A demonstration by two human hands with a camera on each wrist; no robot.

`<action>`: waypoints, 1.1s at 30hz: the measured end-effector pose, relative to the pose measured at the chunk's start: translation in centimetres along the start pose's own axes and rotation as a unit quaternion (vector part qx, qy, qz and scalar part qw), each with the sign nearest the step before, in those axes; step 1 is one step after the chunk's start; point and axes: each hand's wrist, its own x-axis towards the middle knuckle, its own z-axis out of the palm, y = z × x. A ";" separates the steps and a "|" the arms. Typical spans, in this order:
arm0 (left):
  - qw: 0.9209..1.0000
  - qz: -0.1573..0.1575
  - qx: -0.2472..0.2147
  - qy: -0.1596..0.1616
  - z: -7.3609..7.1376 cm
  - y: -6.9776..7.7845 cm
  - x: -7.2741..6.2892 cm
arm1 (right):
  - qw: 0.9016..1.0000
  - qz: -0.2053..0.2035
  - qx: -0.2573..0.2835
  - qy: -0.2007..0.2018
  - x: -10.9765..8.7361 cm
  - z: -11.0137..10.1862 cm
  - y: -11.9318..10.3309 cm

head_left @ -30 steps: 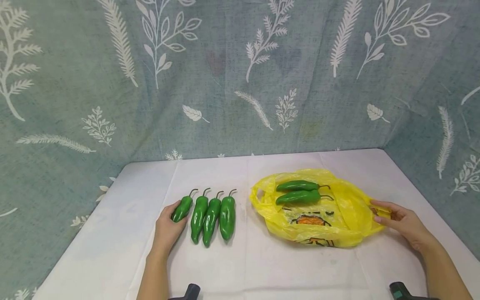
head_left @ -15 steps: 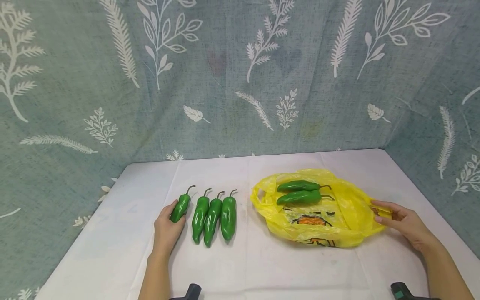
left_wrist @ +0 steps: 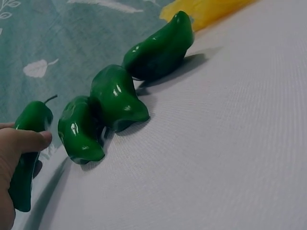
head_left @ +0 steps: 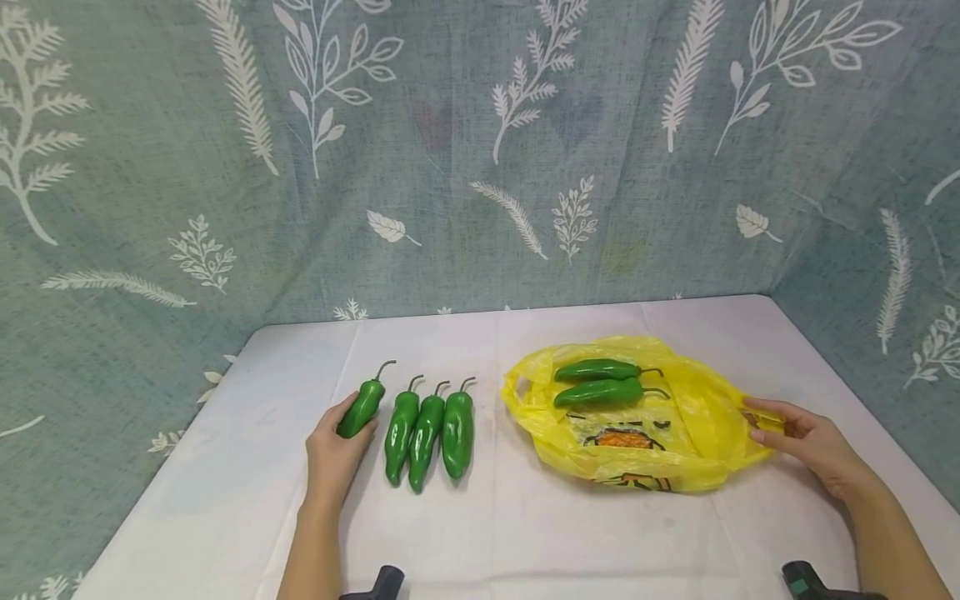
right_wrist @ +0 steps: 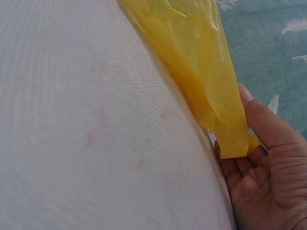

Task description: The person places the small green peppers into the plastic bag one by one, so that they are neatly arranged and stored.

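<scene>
My left hand [head_left: 333, 454] grips a green chili pepper [head_left: 363, 408] by its body, stem pointing away. In the left wrist view the thumb [left_wrist: 36, 141] lies across this pepper, which looks raised off the table. Just to its right, three more green peppers [head_left: 424, 437] lie side by side on the cloth, stems away from me. My right hand [head_left: 821, 454] holds the right end of a yellow plastic bag [head_left: 705, 417] between thumb and fingers. Two green peppers [head_left: 597, 393] lie on the spread bag, stems to the right.
A white cloth [head_left: 480, 533] covers the table. Behind and at the sides hangs a green-grey curtain [head_left: 450, 250] with white leaf prints. Two dark device ends [head_left: 386, 581] show at the bottom edge, near the wrists.
The pepper in my left hand has come up and slightly away from me, with its stem now higher than the others. The right hand and bag stay almost still.
</scene>
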 end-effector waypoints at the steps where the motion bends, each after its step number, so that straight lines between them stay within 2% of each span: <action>1: 1.000 -0.003 -0.002 -0.001 0.0 0.1 0.0 | 1.000 -0.003 0.001 0.000 0.0 0.0 0.0; 9: 1.000 -0.020 -0.015 -0.019 -0.3 1.9 -0.1 | 1.000 -0.014 0.008 0.000 -0.1 -0.1 -0.2; 17: 0.998 0.011 -0.025 -0.059 -0.4 3.1 -0.1 | 1.000 -0.012 0.005 0.000 0.0 -0.1 -0.1; 23: 0.997 0.023 -0.022 -0.072 -0.3 3.8 -0.1 | 1.000 -0.019 0.009 0.005 -0.1 0.0 -0.2; 33: 0.992 0.048 -0.022 -0.113 0.3 6.2 -0.6 | 1.000 -0.015 0.012 0.005 -0.1 0.0 -0.1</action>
